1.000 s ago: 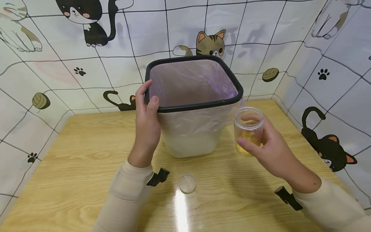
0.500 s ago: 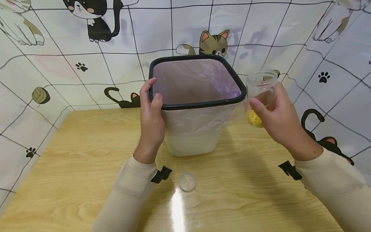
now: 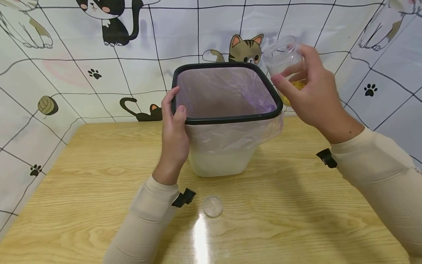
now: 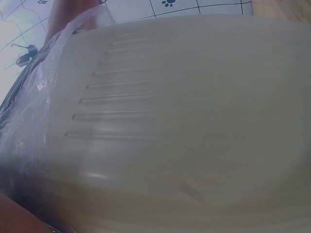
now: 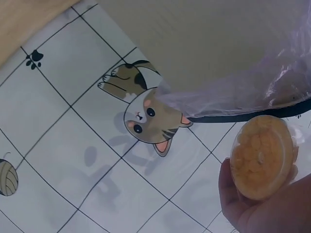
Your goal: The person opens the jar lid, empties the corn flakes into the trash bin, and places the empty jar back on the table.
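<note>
A whitish trash can [image 3: 219, 163] with a black rim and a thin purple liner bag [image 3: 227, 137] stands on the table. My left hand [image 3: 174, 135] grips the rim at its left side, thumb in front and fingers over the edge. In my right hand [image 3: 313, 90] is a clear plastic jar [image 3: 281, 60], lidless and tilted toward the can, held at the can's right rear corner above rim height. Yellow pieces [image 5: 260, 158] lie at the jar's bottom, seen through its base in the right wrist view. The can's ridged side fills the left wrist view.
A clear round lid [image 3: 213, 207] lies flat on the wooden table [image 3: 99, 183] in front of the can. Behind stands a white wall covering [image 3: 171, 33] with cat drawings and black grid lines, close to the can's back.
My right hand has lifted the jar from beside the can to above rim height and tipped its mouth leftward. The left hand keeps its grip on the rim.
</note>
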### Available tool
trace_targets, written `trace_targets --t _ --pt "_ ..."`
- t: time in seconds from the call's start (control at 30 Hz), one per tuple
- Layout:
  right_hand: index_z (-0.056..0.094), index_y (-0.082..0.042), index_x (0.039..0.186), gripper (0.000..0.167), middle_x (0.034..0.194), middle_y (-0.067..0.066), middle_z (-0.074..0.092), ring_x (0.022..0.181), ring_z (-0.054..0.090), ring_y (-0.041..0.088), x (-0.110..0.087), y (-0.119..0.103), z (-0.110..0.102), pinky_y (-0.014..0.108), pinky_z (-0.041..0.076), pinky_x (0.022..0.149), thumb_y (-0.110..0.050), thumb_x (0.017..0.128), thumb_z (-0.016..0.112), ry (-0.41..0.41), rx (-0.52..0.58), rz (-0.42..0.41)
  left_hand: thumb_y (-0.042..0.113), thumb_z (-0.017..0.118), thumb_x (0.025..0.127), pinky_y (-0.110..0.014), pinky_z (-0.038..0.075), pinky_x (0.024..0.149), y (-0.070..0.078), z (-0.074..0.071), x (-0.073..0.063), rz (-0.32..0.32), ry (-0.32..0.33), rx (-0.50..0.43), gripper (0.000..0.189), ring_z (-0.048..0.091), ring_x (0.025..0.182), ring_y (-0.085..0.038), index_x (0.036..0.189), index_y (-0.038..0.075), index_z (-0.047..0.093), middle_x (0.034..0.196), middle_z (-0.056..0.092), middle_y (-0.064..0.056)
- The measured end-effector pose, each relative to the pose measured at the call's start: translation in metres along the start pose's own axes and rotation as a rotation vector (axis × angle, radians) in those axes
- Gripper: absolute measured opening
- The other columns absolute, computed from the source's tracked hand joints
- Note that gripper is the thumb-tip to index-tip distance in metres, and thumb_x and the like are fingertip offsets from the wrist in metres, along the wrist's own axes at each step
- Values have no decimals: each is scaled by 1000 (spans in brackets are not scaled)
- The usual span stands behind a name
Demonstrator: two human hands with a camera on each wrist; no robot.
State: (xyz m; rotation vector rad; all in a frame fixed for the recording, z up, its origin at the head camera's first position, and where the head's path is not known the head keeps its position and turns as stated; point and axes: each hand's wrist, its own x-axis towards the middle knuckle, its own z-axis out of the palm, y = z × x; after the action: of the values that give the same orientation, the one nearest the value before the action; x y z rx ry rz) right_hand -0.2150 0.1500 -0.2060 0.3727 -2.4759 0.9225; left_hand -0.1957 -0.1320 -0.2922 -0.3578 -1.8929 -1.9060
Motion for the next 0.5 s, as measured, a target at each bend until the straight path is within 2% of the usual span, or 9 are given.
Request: trace_targets --t 0.17,0.23,0.3,0.4,0.5 --pt "35 -38 149 64 127 9 65 104 62 16 9 -9 0 15 42 79 -46 93 64 -37 -22 -21 37 36 96 -38 25 118 1 2 -1 -4 -5 2 56 38 137 -9 150 20 33 153 35 2" --pt "35 -34 150 66 132 9 64 109 63 25 12 -13 1 18 43 79 -47 92 65 -55 -34 -23 38 35 97 -39 23 119 2 3 -1 -3 -3 5 56 37 138 -9 150 21 32 154 34 2" --pt "34 -31 151 70 134 9 63 111 63 28 15 -17 2 24 44 81 -47 91 65 -73 -50 -17 39 36 96 -39 22 119 3 3 -1 -1 -1 8 56 36 139 -10 150 22 32 155 34 1" --pt "35 -25 152 73 127 10 65 104 65 28 19 -21 4 33 44 81 -49 90 65 -80 -106 -28 38 35 96 -40 23 119 3 3 -2 -6 2 8 57 36 139 -9 150 22 32 155 33 2" --pt "38 -19 150 75 117 11 68 94 67 27 23 -23 6 33 44 78 -49 88 68 -64 -176 -63 36 35 96 -39 23 118 3 2 -1 -1 3 8 56 36 138 -9 150 21 33 154 34 2"
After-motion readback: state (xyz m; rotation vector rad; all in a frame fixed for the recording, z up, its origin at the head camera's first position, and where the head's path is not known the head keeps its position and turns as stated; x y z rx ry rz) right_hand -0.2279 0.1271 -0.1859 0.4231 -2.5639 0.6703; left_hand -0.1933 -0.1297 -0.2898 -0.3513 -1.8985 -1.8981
